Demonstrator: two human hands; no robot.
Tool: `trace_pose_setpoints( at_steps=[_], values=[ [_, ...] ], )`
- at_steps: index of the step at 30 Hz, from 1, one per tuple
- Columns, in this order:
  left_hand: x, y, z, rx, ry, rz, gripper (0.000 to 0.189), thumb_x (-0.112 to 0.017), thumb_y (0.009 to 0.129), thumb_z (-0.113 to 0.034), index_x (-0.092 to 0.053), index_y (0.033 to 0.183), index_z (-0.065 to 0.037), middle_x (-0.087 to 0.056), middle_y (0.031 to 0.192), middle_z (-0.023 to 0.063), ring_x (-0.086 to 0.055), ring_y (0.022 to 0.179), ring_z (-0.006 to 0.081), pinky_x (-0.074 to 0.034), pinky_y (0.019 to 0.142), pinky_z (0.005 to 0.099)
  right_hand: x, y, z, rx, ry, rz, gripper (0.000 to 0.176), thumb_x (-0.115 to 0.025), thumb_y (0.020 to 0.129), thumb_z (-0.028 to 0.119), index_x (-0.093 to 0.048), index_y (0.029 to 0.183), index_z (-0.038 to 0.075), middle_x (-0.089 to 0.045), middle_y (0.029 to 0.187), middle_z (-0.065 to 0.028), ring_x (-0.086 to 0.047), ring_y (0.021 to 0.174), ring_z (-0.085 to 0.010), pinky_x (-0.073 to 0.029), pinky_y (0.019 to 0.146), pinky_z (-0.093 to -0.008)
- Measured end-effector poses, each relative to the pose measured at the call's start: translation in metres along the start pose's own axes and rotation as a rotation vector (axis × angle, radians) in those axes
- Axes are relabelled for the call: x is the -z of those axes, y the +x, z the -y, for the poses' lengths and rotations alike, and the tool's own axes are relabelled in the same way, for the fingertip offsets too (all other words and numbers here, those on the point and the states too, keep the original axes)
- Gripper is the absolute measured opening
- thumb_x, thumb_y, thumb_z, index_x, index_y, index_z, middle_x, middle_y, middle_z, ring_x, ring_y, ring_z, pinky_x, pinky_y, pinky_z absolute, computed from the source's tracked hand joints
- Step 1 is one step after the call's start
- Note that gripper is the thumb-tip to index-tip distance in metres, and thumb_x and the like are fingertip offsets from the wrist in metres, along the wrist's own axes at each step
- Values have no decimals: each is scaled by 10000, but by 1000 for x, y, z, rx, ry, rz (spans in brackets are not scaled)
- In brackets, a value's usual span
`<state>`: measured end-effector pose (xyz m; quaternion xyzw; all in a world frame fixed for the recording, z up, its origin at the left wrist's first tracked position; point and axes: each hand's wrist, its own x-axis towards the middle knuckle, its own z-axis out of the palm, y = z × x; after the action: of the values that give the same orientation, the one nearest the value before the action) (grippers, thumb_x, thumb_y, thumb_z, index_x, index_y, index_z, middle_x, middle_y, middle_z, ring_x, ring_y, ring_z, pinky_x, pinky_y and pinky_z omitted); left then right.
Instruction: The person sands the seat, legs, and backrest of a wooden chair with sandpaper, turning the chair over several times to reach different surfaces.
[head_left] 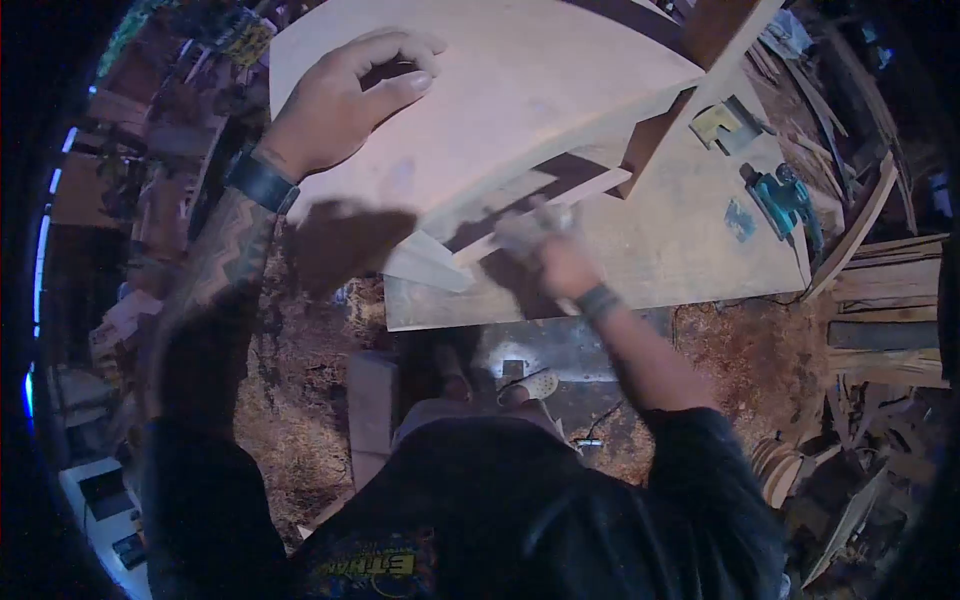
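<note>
My left hand (365,92) rests on the broad curved wooden panel (500,90). Its fingers are bent, thumb apart, with nothing between them. Below the panel's curved edge, my right hand (562,262) is smeared by motion. Its fingers look closed around something pale and greyish (528,230), too blurred to name, against a narrow wooden rail (595,190). This rail runs slantwise between a pale tapered leg (430,262) at the left and a brown wooden upright (655,145) at the right. The whole wooden piece lies on a flat board (690,240).
On the board's right side lie a green power tool (782,205), a small bluish patch (740,220) and a yellowish notched piece (722,127). Stacked planks (890,310) stand at the right. Sawdust covers the floor (290,400) around my feet. A white appliance (105,520) sits lower left.
</note>
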<state>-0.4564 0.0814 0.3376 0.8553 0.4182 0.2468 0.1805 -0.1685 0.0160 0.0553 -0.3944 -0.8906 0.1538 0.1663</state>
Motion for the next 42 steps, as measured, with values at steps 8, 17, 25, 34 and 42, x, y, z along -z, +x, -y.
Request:
trace_pose_setpoints(
  at_steps=[8,17,25,34,42],
  values=[
    [2,1,-1,-20,54,6,200,-634,1044,-199,-685,1114,-19,-690,1348,112,-615,1257,212,-450,1119,342,12,-34,-58,-148,-235,68,507,-622,967,229,-639,1473,249,-629,1485,-106,-495,1428,-416,-292,1198,-694],
    [5,-1,-16,-40,84,-26,274,-666,1036,-259,-672,1149,-9,-673,1233,156,-637,1180,281,-502,1048,412,-22,6,37,-456,859,-271,292,-723,1000,200,-734,1225,14,-777,1096,-131,-718,977,-201,-556,856,-363],
    [4,-4,-16,0,30,-53,284,-666,1035,-240,-672,1191,-2,-675,1232,149,-648,1156,262,-522,1025,392,-26,35,63,-400,636,-141,340,-817,865,261,-746,1075,3,-755,967,-241,-745,882,-397,-587,807,-458],
    [2,-5,-18,44,-6,-65,307,-672,1036,-232,-671,1236,1,-678,1184,134,-652,1086,216,-531,980,368,0,56,91,-383,166,-16,332,-753,877,275,-729,1083,15,-753,949,-238,-733,919,-428,-580,819,-529],
    [1,0,12,-45,-7,-25,210,-630,1054,-208,-685,1117,-15,-694,1345,111,-625,1237,209,-458,1108,336,-7,55,75,-385,450,-35,316,-704,883,239,-690,1057,-25,-737,970,-289,-719,946,-466,-575,841,-530]
  ],
)
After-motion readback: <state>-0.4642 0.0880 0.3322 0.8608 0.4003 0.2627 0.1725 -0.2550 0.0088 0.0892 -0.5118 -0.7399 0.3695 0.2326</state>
